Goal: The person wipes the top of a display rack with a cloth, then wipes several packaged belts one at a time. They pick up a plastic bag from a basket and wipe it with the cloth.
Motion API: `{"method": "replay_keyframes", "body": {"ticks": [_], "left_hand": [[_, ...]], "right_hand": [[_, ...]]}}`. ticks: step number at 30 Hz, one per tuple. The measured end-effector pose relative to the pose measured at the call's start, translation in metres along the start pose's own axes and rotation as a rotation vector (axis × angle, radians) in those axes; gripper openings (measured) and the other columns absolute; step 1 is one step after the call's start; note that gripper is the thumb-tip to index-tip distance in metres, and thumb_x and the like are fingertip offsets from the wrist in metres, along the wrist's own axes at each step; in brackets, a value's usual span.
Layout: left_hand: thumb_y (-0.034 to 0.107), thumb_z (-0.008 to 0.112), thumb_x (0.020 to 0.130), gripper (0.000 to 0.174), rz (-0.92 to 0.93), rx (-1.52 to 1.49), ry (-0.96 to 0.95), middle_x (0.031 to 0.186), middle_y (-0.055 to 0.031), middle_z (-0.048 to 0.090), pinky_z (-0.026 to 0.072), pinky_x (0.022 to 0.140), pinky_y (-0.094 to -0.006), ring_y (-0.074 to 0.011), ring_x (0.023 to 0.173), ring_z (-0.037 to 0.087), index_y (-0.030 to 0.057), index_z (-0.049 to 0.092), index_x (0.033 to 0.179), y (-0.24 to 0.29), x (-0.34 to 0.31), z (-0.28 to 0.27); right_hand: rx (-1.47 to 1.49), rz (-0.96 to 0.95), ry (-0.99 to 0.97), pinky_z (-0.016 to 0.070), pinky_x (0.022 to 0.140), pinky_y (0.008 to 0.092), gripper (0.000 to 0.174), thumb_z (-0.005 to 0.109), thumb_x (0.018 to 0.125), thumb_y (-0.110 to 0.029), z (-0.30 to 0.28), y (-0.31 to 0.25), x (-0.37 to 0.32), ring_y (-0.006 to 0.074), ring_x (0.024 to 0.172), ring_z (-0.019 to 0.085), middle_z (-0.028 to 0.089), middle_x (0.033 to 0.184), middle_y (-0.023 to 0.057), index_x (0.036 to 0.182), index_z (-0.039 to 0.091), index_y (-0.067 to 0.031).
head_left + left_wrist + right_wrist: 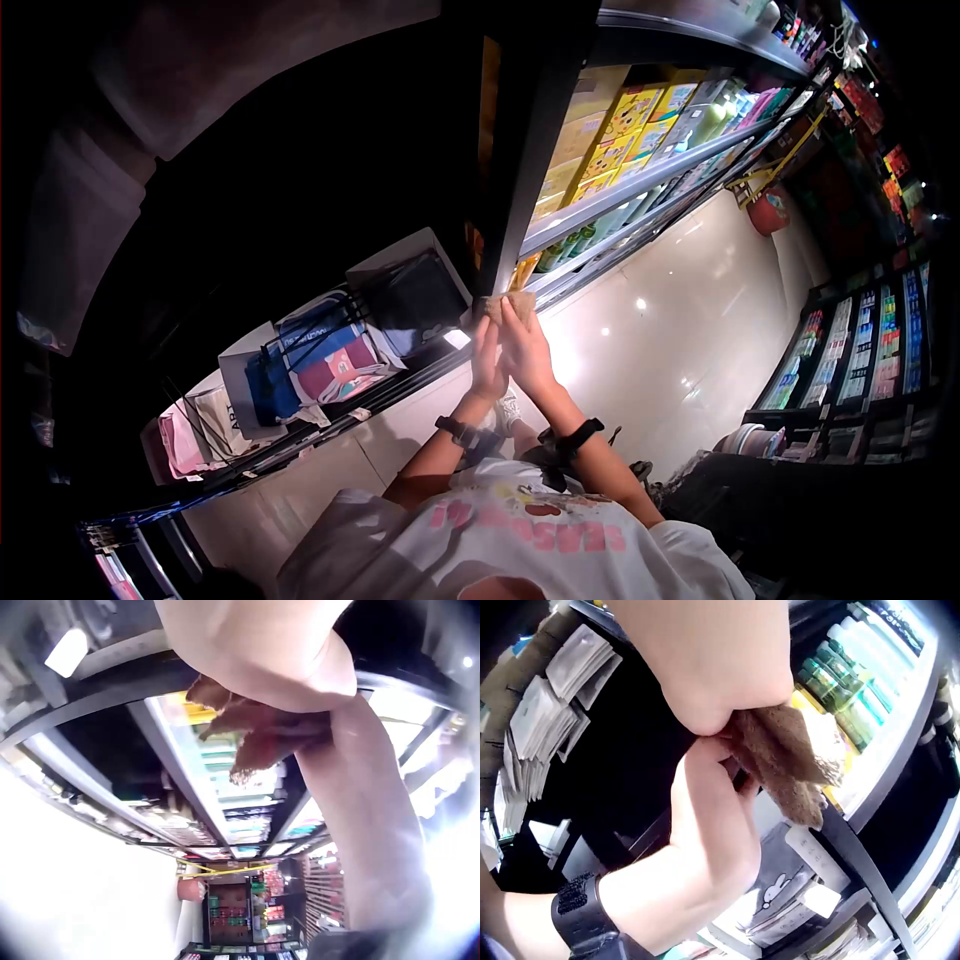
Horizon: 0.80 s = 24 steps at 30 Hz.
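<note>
A brown folded cloth (515,306) with ragged edges is held at the fingertips of both hands, by the corner of a lit shelf. My right hand (529,356) pinches it from the right, thumb along the near side. Close against that hand, my left hand (488,362) holds the cloth from the left. In the right wrist view, folds of the cloth (780,754) stick out past the fingers, and the left hand (712,802) sits below the right hand (712,667). The left fingertips are partly hidden. In the left wrist view, the cloth (259,742) hangs between the hands.
Lit shelves with yellow boxes (620,150) and green bottles (575,243) run along the right. Bins on the left hold folded bags (330,350). A dark post (520,170) stands at the shelf's end. A red bucket (768,212) is on the shiny floor (680,300).
</note>
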<state>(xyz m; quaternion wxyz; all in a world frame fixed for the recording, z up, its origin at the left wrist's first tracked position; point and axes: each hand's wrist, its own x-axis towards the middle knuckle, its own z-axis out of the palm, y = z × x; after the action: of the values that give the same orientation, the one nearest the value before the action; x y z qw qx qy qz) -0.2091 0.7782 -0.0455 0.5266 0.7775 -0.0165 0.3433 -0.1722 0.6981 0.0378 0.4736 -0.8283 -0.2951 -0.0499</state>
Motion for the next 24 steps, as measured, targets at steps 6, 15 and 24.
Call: {"method": "replay_keyframes", "body": {"ticks": [6, 15, 24], "left_hand": [[0.018, 0.045, 0.085, 0.041, 0.317, 0.203, 0.089, 0.121, -0.023, 0.04, 0.0296, 0.094, -0.0462, -0.0431, 0.11, 0.039, -0.0086, 0.043, 0.115, 0.056, 0.066, -0.028], [0.007, 0.059, 0.068, 0.04, 0.106, 0.214, 0.034, 0.114, -0.0187, 0.047, 0.0432, 0.081, -0.0371, -0.0352, 0.098, 0.051, -0.0072, 0.051, 0.105, 0.019, 0.044, -0.019], [0.006, 0.05, 0.076, 0.027, -0.141, -0.023, -0.167, 0.107, -0.0166, 0.049, 0.0391, 0.083, -0.0342, -0.0306, 0.096, 0.05, -0.0066, 0.049, 0.1, 0.011, 0.004, -0.01]], "right_hand": [[-0.061, -0.254, 0.252, 0.043, 0.078, 0.0366, 0.057, 0.053, 0.068, 0.005, -0.037, -0.064, 0.037, 0.0405, 0.094, 0.05, 0.046, 0.108, 0.026, 0.123, 0.043, -0.0087], [-0.245, -0.067, 0.128, 0.0447, 0.059, 0.0353, 0.047, 0.055, 0.069, -0.002, -0.01, -0.021, 0.024, 0.0323, 0.073, 0.053, 0.05, 0.086, 0.0158, 0.115, 0.052, -0.0094], [0.03, 0.19, -0.001, 0.0446, 0.073, 0.037, 0.044, 0.058, 0.074, -0.017, -0.013, 0.026, -0.028, 0.0376, 0.085, 0.054, 0.051, 0.097, 0.0232, 0.116, 0.049, -0.0064]]}}
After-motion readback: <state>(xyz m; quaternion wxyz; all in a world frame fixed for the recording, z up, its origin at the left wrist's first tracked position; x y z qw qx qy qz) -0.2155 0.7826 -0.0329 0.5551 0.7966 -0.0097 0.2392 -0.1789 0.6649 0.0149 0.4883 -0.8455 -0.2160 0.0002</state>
